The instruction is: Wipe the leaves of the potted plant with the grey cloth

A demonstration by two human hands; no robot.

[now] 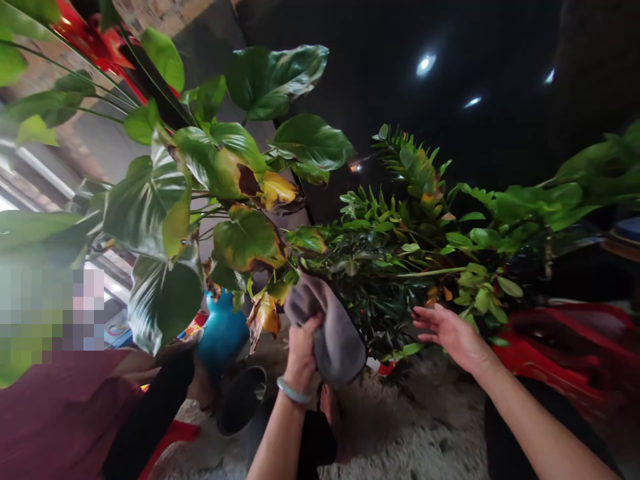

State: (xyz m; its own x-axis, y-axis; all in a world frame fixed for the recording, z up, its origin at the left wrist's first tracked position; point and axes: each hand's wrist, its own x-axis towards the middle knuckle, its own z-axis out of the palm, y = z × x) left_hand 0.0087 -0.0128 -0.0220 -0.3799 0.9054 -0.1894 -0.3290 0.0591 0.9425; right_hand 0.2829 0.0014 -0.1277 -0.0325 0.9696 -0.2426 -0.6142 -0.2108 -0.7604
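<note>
A grey cloth (pixel 340 340) hangs from my left hand (pixel 301 350), whose fingers are closed round its edge. A pale bangle circles that wrist. My right hand (pixel 453 335) reaches forward to the right of the cloth, fingers apart and nothing in them, close to the leaves of a dense green plant (pixel 380 267). Just beyond the cloth, a tall broad-leaved plant (pixel 250 233) shows yellowed and browned leaves; one yellow leaf (pixel 265 315) droops to the left of my left hand.
A dark bucket (pixel 243 400) and a turquoise gourd-shaped object (pixel 223 333) stand at lower left. Another person in a maroon top (pixel 60 413) sits there. A red plastic chair (pixel 565 353) is at right. A glossy dark wall (pixel 450 60) rises behind the plants.
</note>
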